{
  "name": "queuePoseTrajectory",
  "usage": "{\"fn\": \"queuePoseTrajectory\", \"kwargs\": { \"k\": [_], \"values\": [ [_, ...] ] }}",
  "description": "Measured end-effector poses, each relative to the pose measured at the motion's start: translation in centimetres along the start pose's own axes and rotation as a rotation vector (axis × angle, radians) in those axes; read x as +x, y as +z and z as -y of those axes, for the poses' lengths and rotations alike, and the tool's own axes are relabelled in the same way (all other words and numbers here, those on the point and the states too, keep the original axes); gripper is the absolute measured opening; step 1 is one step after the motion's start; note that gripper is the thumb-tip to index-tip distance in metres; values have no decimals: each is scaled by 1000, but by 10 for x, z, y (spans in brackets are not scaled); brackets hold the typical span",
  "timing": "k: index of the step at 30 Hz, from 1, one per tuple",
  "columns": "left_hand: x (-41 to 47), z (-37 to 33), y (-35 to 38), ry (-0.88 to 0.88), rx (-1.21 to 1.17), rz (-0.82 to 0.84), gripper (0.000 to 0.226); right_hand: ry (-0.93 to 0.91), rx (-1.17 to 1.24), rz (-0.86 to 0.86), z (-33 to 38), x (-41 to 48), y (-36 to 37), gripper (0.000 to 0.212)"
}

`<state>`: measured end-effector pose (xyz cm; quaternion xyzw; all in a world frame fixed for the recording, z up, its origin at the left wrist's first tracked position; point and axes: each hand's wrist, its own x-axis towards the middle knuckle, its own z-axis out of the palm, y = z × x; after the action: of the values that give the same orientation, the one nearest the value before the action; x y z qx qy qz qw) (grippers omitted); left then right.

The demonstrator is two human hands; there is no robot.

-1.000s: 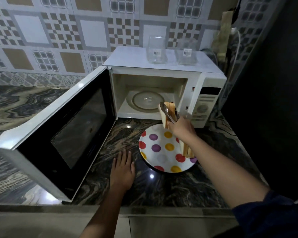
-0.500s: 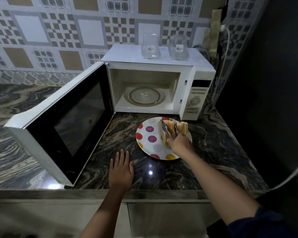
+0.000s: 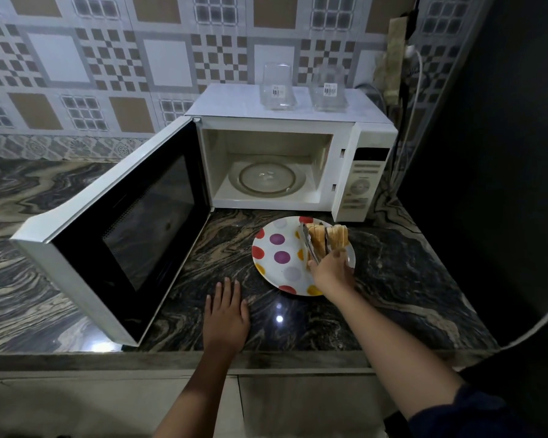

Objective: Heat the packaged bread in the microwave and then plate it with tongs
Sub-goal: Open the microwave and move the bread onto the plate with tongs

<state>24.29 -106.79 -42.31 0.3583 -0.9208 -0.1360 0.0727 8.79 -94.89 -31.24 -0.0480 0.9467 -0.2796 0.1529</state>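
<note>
A white plate (image 3: 277, 248) with coloured dots lies on the dark marble counter in front of the microwave. My right hand (image 3: 331, 273) grips metal tongs (image 3: 309, 245) over the plate's right half, and the tongs clasp a slice of bread (image 3: 317, 237) standing on edge on the plate. More sliced bread (image 3: 337, 237) stands right beside it. The white microwave (image 3: 298, 121) has its door (image 3: 124, 232) swung wide to the left, and its glass turntable (image 3: 266, 178) holds nothing. My left hand (image 3: 227, 317) rests flat on the counter, fingers spread, left of the plate.
Two clear glass containers (image 3: 277, 90) (image 3: 328, 88) stand on top of the microwave. A white cable (image 3: 413, 99) runs down the wall to its right. A dark tall surface (image 3: 494, 153) bounds the counter on the right. The counter's front edge (image 3: 171, 358) runs below my left hand.
My right hand carried the tongs and bread down from in front of the microwave opening onto the plate. The left hand stayed flat on the counter. The camera view pulled back slightly.
</note>
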Motion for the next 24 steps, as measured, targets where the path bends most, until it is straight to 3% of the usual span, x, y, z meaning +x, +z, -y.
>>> {"fn": "queuePoseTrajectory", "kwargs": {
  "k": [7,13,18,20,22,24],
  "values": [
    [-4,0,1,16,20,7,88,-50,-13,-8,-1,-6,-5,73],
    [-18,5,2,70,17,-3,55,-96,-50,-47,2,-21,-17,67],
    [-25,2,-21,49,-26,140,71,-178,-39,-60,5,-35,-43,71],
    [-24,-4,-40,19,-306,218,66,-288,-34,8,7,-39,-53,72],
    [-31,-21,-69,-60,-886,340,49,-408,-9,109,8,-45,-63,66],
    [-38,-41,-98,-103,-1292,393,38,-524,40,226,8,-55,-73,53]
  ]
}}
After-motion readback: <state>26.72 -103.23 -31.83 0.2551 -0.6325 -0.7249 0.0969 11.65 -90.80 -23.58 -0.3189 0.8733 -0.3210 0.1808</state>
